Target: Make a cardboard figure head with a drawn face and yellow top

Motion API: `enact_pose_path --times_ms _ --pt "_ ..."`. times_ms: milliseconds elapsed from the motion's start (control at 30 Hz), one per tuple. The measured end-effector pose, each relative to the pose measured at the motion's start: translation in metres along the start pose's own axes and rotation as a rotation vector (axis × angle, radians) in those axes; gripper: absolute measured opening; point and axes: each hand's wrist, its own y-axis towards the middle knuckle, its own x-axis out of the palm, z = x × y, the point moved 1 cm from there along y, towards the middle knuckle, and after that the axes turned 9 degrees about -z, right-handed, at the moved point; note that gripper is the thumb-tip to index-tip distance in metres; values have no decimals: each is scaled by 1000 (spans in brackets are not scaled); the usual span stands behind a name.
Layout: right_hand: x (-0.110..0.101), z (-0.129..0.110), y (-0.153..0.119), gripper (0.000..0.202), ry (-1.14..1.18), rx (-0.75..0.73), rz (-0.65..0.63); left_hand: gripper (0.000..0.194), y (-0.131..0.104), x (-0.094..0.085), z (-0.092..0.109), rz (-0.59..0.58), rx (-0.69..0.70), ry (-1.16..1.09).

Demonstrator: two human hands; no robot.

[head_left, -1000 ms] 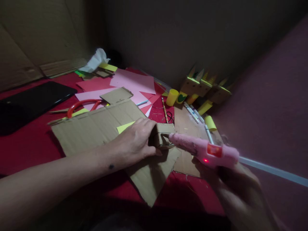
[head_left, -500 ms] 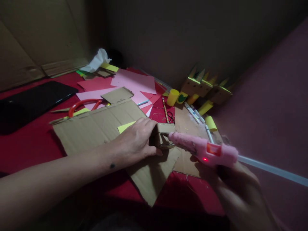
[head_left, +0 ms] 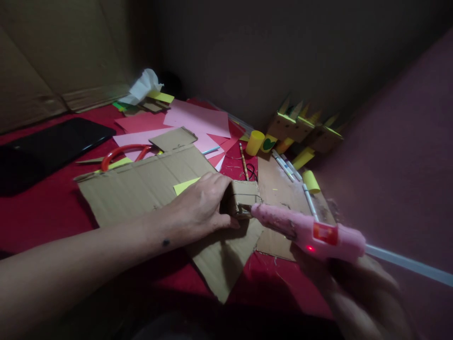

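A small cardboard box (head_left: 244,191) stands on a larger sheet of cardboard (head_left: 141,189), and my left hand (head_left: 203,208) grips it from the left with the thumb low on its near side. My right hand (head_left: 350,288) is wrapped round the handle of a pink hot glue gun (head_left: 300,224), whose red light is lit. The gun's nozzle points left, at the box's near right edge; whether it touches cannot be made out. A clear glue stick (head_left: 406,264) sticks out of the gun's back. Under my left wrist lies a yellow paper piece (head_left: 186,185).
Red-handled scissors (head_left: 120,153), pink paper (head_left: 198,118) and a black tablet-like object (head_left: 53,146) lie on the red cloth (head_left: 31,212). At the right are markers (head_left: 283,165), yellow paper rolls (head_left: 255,143) and spiky cardboard figures (head_left: 295,125). A pencil (head_left: 243,160) lies behind the box.
My right hand and the glue gun have moved right and slightly down, so the nozzle sits lower along the box's edge. My left hand stays on the box.
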Motion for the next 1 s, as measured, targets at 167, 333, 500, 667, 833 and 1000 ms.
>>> enact_pose_path --times_ms 167,333,500,667,833,1000 --pt "0 -3 1 18 -8 8 -14 41 1 1 -2 5 -1 5" --pt "4 -5 8 16 86 76 1 39 -1 3 0 -3 -5 4" --pt "9 -9 18 10 133 30 0 41 -4 5 2 4 7 19" --pt "8 -4 27 13 77 -45 -7 36 -7 6 5 -3 24 19" --pt "7 1 30 12 60 -78 36 35 -8 7 7 4 6 -2" --pt "6 -8 20 16 140 -7 -21 39 -4 5 3 1 7 21"
